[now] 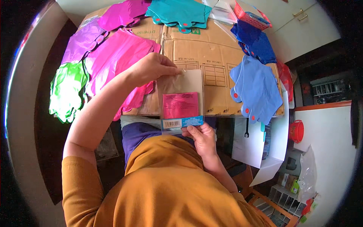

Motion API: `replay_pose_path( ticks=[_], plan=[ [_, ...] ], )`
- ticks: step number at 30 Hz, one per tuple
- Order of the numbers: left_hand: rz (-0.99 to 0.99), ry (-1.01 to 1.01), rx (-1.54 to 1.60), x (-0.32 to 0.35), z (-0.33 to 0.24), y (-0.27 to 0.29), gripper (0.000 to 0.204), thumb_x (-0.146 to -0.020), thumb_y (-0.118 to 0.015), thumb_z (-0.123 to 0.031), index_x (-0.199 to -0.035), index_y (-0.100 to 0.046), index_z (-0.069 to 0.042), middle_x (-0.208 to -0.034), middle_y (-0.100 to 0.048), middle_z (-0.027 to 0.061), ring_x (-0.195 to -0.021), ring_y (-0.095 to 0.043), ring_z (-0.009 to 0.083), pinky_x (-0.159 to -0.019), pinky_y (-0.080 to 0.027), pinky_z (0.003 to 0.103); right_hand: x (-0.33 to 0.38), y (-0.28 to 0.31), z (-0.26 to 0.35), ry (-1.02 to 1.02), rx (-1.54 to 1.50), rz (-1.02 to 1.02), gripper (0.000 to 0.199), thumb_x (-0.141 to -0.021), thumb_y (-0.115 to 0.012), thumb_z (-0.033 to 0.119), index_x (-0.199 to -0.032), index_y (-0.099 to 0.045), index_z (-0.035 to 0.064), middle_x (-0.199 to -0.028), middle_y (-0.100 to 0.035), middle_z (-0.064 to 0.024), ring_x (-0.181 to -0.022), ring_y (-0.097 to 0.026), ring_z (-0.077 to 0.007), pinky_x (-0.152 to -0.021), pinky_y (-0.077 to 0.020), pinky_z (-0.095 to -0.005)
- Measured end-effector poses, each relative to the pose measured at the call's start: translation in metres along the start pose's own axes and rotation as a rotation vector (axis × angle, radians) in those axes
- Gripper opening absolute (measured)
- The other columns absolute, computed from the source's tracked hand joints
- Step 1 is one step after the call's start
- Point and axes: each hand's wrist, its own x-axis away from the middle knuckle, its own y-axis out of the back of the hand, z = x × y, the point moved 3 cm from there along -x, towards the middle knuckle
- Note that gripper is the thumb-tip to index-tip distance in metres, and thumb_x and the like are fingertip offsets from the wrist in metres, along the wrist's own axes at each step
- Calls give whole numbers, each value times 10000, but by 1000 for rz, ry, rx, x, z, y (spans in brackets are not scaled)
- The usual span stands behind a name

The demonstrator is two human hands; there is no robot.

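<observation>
A clear plastic packet (189,81) is held upright in front of my body, at the near edge of the cardboard. Inside its lower half lies a folded bright pink foil piece (180,105), with a blue and white barcode label (185,122) below it. The thumb and fingers of my left hand (153,69) pinch the packet's top edge. Down at the lower right corner, my right hand (202,137) grips it, thumb in front. Just left of the packet, partly behind my left arm, are pink foil pieces (121,53) with scalloped edges.
Around the cardboard surface (211,49) lie stacks of shiny scalloped foil pieces: green (68,90), purple (84,43), magenta (123,14), teal (177,13), dark blue (257,43) and light blue (257,85). A red basket (251,18) sits far right; a white box (247,149) stands below, right.
</observation>
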Motion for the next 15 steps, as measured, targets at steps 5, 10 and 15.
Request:
replay_pose_path(
  ticks=[5,10,15],
  plan=[
    [77,52,39,5,-5,2,257,-935,-693,-236,-1006,-742,6,-854,-721,17,-745,-624,76,-691,-509,250,2,0,-2,-22,-5,-11,124,-935,-689,106,-1020,-692,15,-911,-732,-76,-808,-685,-149,-745,-571,-305],
    [136,75,175,8,-10,6,234,-937,-688,-234,-1010,-752,-21,-877,-731,19,-767,-628,80,-709,-504,248,1,-2,-1,-37,12,-18,122,-945,-672,105,-1022,-691,12,-916,-732,-77,-804,-682,-144,-744,-568,-303],
    [84,29,64,7,-17,5,218,-909,-714,-207,-982,-746,-4,-865,-727,31,-764,-632,89,-723,-505,242,0,-3,-3,-35,1,-21,116,-948,-666,105,-1009,-696,12,-900,-734,-73,-781,-679,-137,-745,-561,-304]
  ],
)
